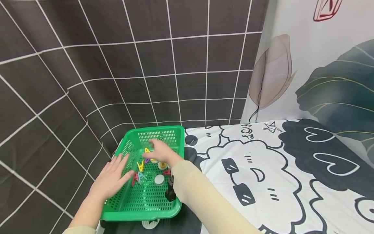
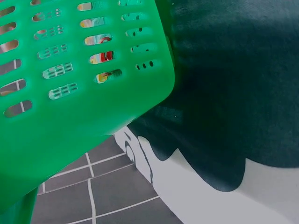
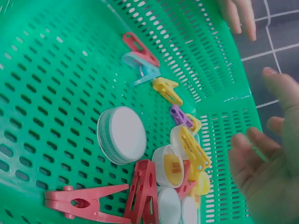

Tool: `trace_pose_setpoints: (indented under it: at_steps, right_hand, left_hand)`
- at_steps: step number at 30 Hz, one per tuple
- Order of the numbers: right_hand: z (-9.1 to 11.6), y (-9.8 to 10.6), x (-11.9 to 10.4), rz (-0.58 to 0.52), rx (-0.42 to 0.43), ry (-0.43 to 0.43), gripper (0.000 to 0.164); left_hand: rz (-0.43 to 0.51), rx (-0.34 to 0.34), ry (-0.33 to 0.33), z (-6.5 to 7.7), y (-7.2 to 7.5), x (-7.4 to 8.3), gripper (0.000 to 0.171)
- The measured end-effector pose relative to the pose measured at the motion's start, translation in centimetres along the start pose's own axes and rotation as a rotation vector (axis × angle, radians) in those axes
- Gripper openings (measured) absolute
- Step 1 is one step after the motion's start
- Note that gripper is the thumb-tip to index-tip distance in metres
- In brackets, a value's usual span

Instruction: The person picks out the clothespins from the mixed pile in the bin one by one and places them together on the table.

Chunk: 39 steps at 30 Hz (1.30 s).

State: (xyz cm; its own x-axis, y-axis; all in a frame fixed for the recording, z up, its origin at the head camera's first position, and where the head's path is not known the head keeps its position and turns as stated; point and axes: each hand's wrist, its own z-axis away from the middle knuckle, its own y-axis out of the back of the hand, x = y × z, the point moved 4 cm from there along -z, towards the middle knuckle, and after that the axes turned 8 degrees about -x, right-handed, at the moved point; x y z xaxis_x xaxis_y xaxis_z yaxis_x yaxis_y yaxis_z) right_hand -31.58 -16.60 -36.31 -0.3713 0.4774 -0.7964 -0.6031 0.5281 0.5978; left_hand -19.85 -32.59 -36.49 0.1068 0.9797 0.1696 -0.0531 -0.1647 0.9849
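A green plastic basket (image 1: 137,215), rectangular with rounded corners and slotted walls and floor, is seen set on a smooth printed cloth (image 1: 251,191). The left hand (image 1: 111,177) is held at the basket's left rim, its fingers straight and its thumb spread inward; whether the rim is touched cannot be told. The right hand (image 1: 160,152) is held over the basket's far half, its thumb parted from loosely bent fingers. Inside, a round pale lid (image 3: 127,135) with a ribbed side is found resting on the perforated floor. Along one wall are lined a red clip (image 3: 139,46), a blue clip (image 3: 142,70), a yellow clip (image 3: 167,91) and a purple clip (image 3: 181,116). Beside the lid, round white caps (image 3: 169,205), smooth-topped, are clustered with a cup-shaped cap (image 3: 169,167), yellow within, and larger, tapered red clips (image 3: 88,204).
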Motion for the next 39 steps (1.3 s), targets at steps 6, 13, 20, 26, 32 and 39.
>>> trace_pose_setpoints:
  at_steps: [6,13,20,26,32,39]
  right_hand:
    - [-0.6,0.1,0.8,0.031,0.009,-0.025,0.069]
    - [-1.2,0.4,1.9,0.128,-0.008,-0.079,0.069]
    - [-1.6,0.0,2.5,0.19,-0.076,-0.157,0.069]
    - [-1.3,-0.5,3.3,0.226,-0.129,-0.247,0.07]
    - [-1.1,-0.8,3.8,0.228,-0.139,-0.305,0.069]
    - [-1.5,-1.0,3.6,0.227,-0.173,-0.345,0.061]
  left_hand:
    - [-0.003,0.007,-0.003,-0.2,-0.2,-0.1,0.074]
    - [0.008,0.015,-0.011,-0.2,-0.3,0.1,0.073]
    - [0.014,0.025,-0.01,0.0,-0.2,-0.1,0.073]
    - [0.014,0.031,-0.016,0.0,-0.1,0.3,0.071]
    - [0.017,0.04,-0.017,0.0,-0.4,0.4,0.071]
    - [0.017,0.051,-0.003,0.2,-0.4,-0.1,0.071]
